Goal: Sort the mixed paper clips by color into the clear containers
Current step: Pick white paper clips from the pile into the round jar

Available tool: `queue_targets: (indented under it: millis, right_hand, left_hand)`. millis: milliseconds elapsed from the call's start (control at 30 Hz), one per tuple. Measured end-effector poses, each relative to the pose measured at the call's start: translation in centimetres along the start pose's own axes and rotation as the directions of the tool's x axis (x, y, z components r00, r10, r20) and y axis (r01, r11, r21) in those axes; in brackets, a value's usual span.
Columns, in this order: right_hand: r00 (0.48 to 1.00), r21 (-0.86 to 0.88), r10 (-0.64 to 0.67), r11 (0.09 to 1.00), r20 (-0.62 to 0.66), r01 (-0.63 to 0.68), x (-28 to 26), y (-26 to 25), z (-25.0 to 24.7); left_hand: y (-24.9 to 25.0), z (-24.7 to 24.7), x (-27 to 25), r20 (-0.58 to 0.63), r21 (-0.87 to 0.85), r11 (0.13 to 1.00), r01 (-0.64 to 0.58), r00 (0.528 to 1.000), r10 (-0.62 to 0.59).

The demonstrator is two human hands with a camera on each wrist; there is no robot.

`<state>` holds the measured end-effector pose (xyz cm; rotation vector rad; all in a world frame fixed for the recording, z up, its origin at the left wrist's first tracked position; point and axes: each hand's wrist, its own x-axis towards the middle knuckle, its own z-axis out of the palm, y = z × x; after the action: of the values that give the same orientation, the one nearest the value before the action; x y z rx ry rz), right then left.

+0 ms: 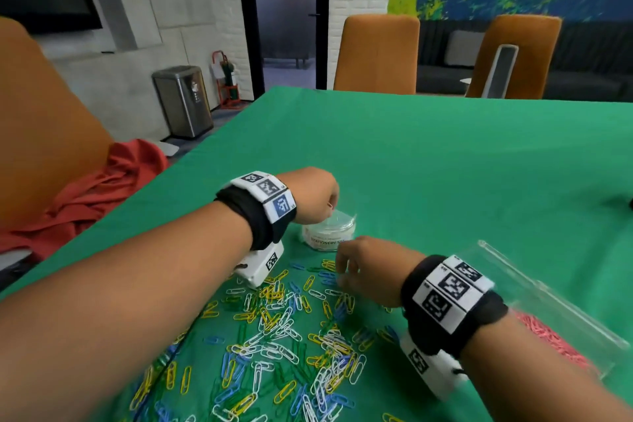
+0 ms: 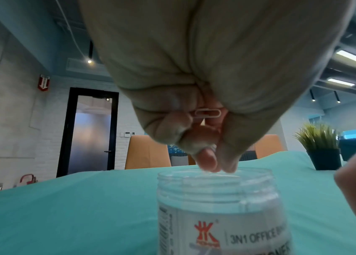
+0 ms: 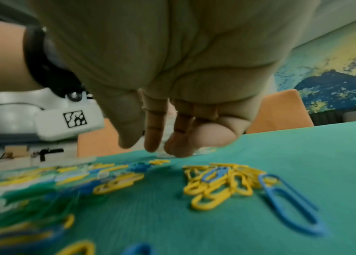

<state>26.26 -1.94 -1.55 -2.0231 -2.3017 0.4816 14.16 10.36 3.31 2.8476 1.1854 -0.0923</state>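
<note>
Left hand (image 2: pixel 205 82): fingers pinch a white clip (image 2: pixel 207 113) just above the open clear jar (image 2: pixel 216 198).
Right hand (image 1: pixel 368 271): fingers loosely curled, empty, over the mixed clips (image 1: pixel 274 336) on the bench (image 1: pixel 445 164).
Red clips (image 1: pixel 548 336): in the clear tray (image 1: pixel 555 295).
Risk: a clip released off-centre may bounce off the jar's rim.

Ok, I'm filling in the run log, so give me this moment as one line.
left hand holds white paper clip over open clear jar | right hand open above mixed clips | red clips in clear box
</note>
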Motion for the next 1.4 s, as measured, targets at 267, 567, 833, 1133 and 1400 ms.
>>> queue_targets:
  millis: [267,567,833,1133,1400]
  right_hand:
    - [0.999,-0.112,-0.022,0.993,0.026,0.024,0.2,-1.7,0.5]
    - [0.999,-0.169,-0.024,0.985,0.035,0.030,0.6,-2.3,0.5]
    - [0.999,-0.196,-0.017,0.980,0.036,0.023,0.9,-2.2,0.4]
    - [0.996,-0.093,0.053,0.994,-0.069,-0.059,0.0,-0.9,-0.9]
    - [0.998,-0.095,0.023,0.995,0.058,-0.018,-0.1,-1.3,0.0]
  left_hand:
    - [-1.1,0.5,-0.1,-0.028,-0.123,0.992,-0.028,0.999,0.025]
    - [-0.5,0.7,-0.3,-0.002,-0.216,0.976,-0.031,1.000,0.031]
    - [0.8,1.0,-5.5,0.022,-0.138,0.988,-0.066,0.997,0.069]
    - [1.5,4.9,-8.5,0.149,-0.033,0.998,-0.060,0.987,0.064]
    - [-0.5,4.4,-9.4,-0.312,-0.389,0.921,0.005,0.940,-0.136]
